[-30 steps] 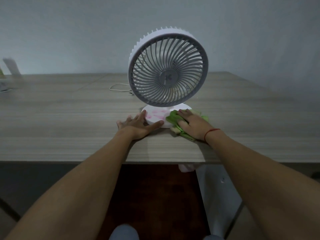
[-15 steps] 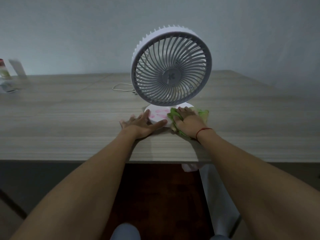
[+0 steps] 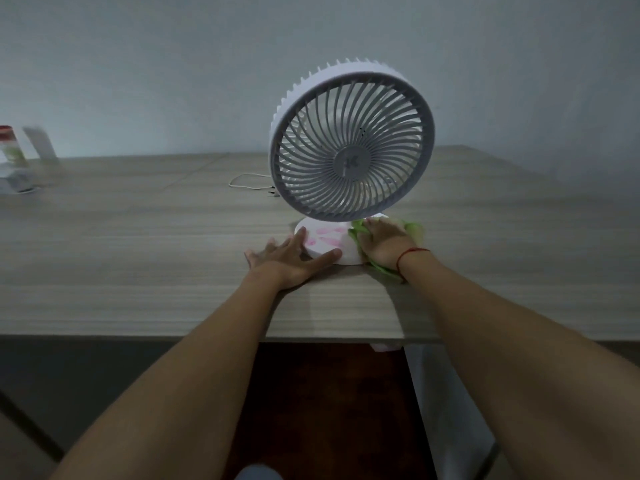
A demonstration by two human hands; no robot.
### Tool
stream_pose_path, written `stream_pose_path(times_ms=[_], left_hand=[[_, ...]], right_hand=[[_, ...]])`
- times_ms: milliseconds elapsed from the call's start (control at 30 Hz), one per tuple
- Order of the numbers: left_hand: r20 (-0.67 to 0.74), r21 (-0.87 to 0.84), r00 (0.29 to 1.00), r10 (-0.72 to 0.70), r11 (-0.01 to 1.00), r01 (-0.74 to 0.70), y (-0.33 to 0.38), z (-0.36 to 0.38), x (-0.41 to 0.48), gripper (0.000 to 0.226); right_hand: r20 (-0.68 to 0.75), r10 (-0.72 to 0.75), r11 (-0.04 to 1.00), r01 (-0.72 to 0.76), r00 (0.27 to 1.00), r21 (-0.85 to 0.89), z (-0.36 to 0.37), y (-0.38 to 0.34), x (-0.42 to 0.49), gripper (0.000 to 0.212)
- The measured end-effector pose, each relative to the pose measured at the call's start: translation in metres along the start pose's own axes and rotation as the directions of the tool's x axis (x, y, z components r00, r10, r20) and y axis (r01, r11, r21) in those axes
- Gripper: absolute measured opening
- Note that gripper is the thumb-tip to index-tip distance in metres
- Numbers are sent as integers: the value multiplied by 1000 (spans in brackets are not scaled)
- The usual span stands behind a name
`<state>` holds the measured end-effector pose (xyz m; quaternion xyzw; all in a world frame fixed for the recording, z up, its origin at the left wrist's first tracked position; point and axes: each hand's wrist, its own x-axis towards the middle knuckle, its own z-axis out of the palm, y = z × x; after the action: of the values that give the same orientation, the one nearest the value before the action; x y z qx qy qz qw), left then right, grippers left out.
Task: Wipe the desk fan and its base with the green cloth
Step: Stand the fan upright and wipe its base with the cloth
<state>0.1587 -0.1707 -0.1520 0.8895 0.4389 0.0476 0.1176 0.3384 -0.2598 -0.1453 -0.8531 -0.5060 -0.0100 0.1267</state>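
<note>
A white desk fan [image 3: 351,142] with a round grey grille stands on the wooden desk [image 3: 138,244], tilted slightly back. Its round white base [image 3: 327,239] carries pink smears on top. My left hand [image 3: 289,259] lies flat on the desk with spread fingers, thumb and index finger touching the base's front left rim. My right hand [image 3: 382,242] presses the green cloth [image 3: 412,228] against the right side of the base; the cloth bunches out under the palm and behind the fingers.
A thin white cable [image 3: 249,181] with a plug lies behind the fan on the left. At the desk's far left stand a bottle with a red cap [image 3: 10,143] and a propped card [image 3: 40,143]. The desk's front edge runs just below my forearms.
My right hand with the cloth has slid from the desk beside the base up onto the base's right side. My left hand keeps its place at the rim. The view has shifted.
</note>
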Motion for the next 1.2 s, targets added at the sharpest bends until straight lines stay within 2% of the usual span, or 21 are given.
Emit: stream_pose_path(times_ms=[167,267,333,400,433,467,533,600,633,700,767,800,867,933,1000,1067,1200], left_hand=[[-3,-19,1000,-1,1000,1,-1,-1,-2,107],[-43,-60,999,11,998,-14,-1,-2,-3,106],[-136,-267,990,-18,964,-19,-5,-1,-4,99],[-262,-506,954,-148,863,-5,-8,2,-7,83],[-332,-551,920,-206,835,-11,-5,3,-11,69],[-387,-548,893,-230,836,-22,-1,5,-15,58],[-407,-516,886,-224,856,-21,15,8,-23,58],[-340,-485,919,-199,875,10,31,11,-26,74],[-301,-465,934,-193,885,34,38,11,-27,84],[-245,-410,953,-179,910,66,44,11,-27,97],[-204,-378,966,-161,923,74,44,8,-28,95],[-185,-394,971,-153,916,69,43,6,-28,91],[-142,-476,979,-144,877,60,41,1,-30,87],[-128,-566,984,-126,824,32,38,-3,-32,83],[-146,-654,985,-88,756,-30,35,-4,-41,69],[-145,-774,984,-100,631,-49,33,-5,-49,63],[-25,-943,993,-112,333,14,29,-16,-53,47]], right_hand=[[-42,-60,997,62,997,37,6,-18,-22,57],[-31,-66,928,73,997,365,0,-19,-49,51],[-50,-34,831,56,998,553,-11,-17,-63,44],[-120,110,738,0,987,675,-20,-7,-70,42],[-190,212,711,-18,959,703,-23,0,-71,40],[-259,311,710,-42,914,703,-23,7,-71,38],[-322,441,783,-184,838,595,-21,18,-72,43],[-235,516,827,-407,824,388,-15,18,-75,65],[-184,530,828,-459,828,321,-12,17,-74,72],[-117,511,831,-455,851,319,-14,12,-71,65],[-75,441,803,-356,894,477,-19,5,-68,48],[-58,408,738,-292,911,609,-23,1,-68,41],[-22,394,491,-190,919,850,-29,-10,-68,30],[83,393,216,-180,916,960,-34,-20,-67,27],[235,309,-36,-236,922,971,-35,-28,-64,33],[324,200,-146,-299,925,943,-35,-37,-65,34],[376,106,-228,-346,920,910,-27,-57,-69,26]])
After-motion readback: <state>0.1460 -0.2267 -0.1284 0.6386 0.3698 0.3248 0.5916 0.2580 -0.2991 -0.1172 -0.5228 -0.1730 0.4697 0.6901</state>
